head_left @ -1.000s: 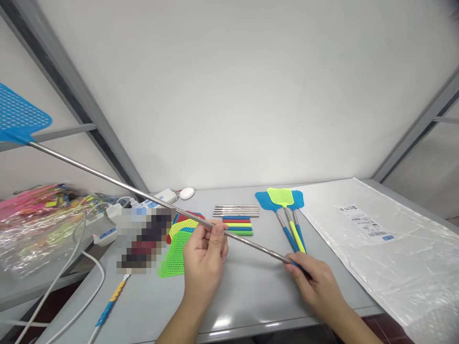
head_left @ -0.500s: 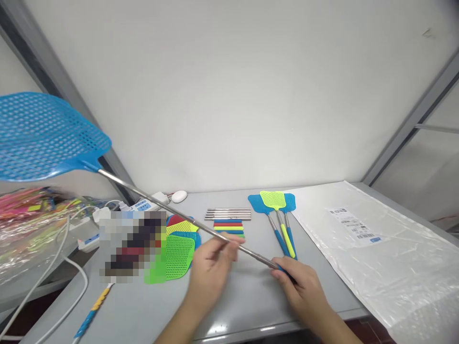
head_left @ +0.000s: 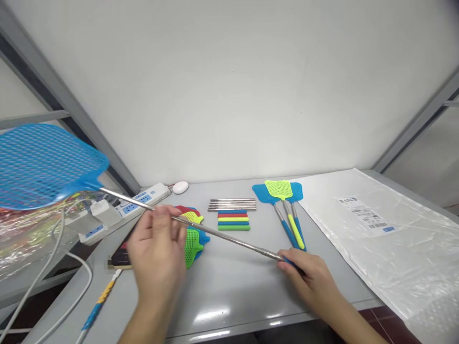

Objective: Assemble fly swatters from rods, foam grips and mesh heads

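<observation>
A blue fly swatter [head_left: 50, 162] with a long, extended metal telescopic rod is held up slantwise above the table. My right hand [head_left: 308, 277] is wrapped round its blue handle end, most of which is hidden in the palm. Further along the rod, my left hand [head_left: 159, 253] pinches the metal with thumb and fingers. Behind the left hand lie loose swatter heads, among them a green one [head_left: 192, 246] and a yellow one [head_left: 193, 217]. Beyond the rod, metal rods [head_left: 232, 204] lie side by side, with coloured handle grips [head_left: 233, 220] in a row below them.
Three assembled swatters [head_left: 283, 191] lie right of the grips. A white plastic mailer [head_left: 362, 239] covers the table's right side. At left are power strips [head_left: 143, 198], white cables [head_left: 86, 267], a partly hidden phone [head_left: 120, 258] and clear bags [head_left: 32, 239]. A white mouse [head_left: 180, 187] sits near the wall.
My left hand has slid left along the rod, toward the swatter head. The right hand stays on the handle. The camera view has shifted slightly, and the blue head appears lower.
</observation>
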{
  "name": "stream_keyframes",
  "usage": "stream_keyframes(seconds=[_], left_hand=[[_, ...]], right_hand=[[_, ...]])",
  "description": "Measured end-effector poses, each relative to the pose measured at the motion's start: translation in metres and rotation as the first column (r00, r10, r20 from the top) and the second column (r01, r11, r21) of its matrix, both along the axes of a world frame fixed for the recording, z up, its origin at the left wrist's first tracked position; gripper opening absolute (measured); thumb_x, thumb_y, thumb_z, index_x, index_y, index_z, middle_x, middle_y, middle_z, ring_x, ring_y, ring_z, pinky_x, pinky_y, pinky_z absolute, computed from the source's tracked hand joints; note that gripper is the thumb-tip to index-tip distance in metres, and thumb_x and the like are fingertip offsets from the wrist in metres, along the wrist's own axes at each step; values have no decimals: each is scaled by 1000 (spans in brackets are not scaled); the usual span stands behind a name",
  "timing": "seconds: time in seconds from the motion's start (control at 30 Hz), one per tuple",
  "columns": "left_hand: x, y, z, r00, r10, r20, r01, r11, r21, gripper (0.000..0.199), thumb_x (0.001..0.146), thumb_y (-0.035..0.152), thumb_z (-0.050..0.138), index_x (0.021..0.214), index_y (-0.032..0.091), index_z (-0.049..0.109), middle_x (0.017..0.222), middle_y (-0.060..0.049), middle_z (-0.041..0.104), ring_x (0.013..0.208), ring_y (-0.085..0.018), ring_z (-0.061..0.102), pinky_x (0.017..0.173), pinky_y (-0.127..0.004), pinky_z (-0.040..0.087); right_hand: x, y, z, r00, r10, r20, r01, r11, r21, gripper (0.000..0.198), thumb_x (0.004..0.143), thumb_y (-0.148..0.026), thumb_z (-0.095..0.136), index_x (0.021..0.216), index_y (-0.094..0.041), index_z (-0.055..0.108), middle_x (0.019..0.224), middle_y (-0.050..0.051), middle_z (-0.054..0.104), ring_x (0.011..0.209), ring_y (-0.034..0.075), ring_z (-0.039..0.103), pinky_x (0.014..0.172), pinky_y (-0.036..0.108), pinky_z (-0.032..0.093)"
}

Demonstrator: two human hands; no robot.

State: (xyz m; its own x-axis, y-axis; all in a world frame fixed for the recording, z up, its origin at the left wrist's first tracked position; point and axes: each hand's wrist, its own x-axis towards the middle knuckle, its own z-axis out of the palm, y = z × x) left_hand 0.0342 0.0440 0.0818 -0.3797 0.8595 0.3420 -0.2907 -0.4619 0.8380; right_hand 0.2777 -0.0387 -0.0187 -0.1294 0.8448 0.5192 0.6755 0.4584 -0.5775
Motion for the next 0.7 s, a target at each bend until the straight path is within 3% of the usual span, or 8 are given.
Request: stream_keyframes(seconds=[0.07,0.17,0.27,0.4,0.47,0.57,0.63,0.7], left_hand=[[14,-2,-11,997,-76,-19,75,995,-66,26,87,40,65,77,16,62,54,7,35,45,-4,29,40,-15,29],[32,-8,-29,994,-111,-11,110,990,-83,28,89,43,62,80,17,62,54,8,34,45,-5,29,42,-15,29],[49,-24,-49,955,-194,-223,152,970,-190,29,89,45,61,83,17,67,53,6,38,47,-6,35,44,-17,30],[72,-44,-65,812,-461,-357,368,880,-300,34,91,46,56,87,16,72,74,-4,66,68,-15,60,61,-22,46],[76,-44,-64,777,-493,-392,387,864,-322,35,90,46,56,89,16,74,80,-5,70,75,-18,63,67,-25,49],[62,-31,-51,689,-553,-468,397,829,-394,39,89,49,56,92,16,76,65,-3,66,65,-17,61,60,-25,47],[37,-18,-39,546,-650,-529,458,760,-462,41,89,51,54,98,17,76,59,-2,62,58,-16,58,56,-25,46],[4,-6,-26,402,-668,-626,504,732,-458,37,89,49,55,105,21,74,76,-5,69,70,-19,62,66,-28,50]], right_hand=[[0,0,-1,1000,-24,3,23,999,28,12,96,-24,50,96,-22,62,80,3,70,68,16,65,60,25,47],[-2,0,-2,997,-72,5,72,995,64,11,95,-24,52,96,-22,63,84,4,72,71,17,69,59,25,48],[-5,1,-1,997,-81,0,80,992,99,12,96,-26,52,96,-21,63,84,5,74,72,18,70,59,24,50],[-6,0,0,999,-49,-12,50,995,86,13,96,-26,51,97,-21,63,87,5,74,73,18,70,61,24,51],[-5,0,1,998,-58,-16,59,995,75,13,96,-25,51,98,-21,63,87,5,74,73,17,70,62,24,51],[-6,2,2,998,-62,-32,64,995,74,15,97,-28,50,97,-21,64,85,4,73,71,17,69,63,24,51],[-7,3,2,999,-42,-20,42,998,39,18,98,-29,48,95,-21,64,81,3,72,68,16,67,61,24,50],[-8,2,3,1000,-30,2,30,1000,-3,19,98,-29,47,94,-22,64,78,2,70,66,16,66,60,25,49]])
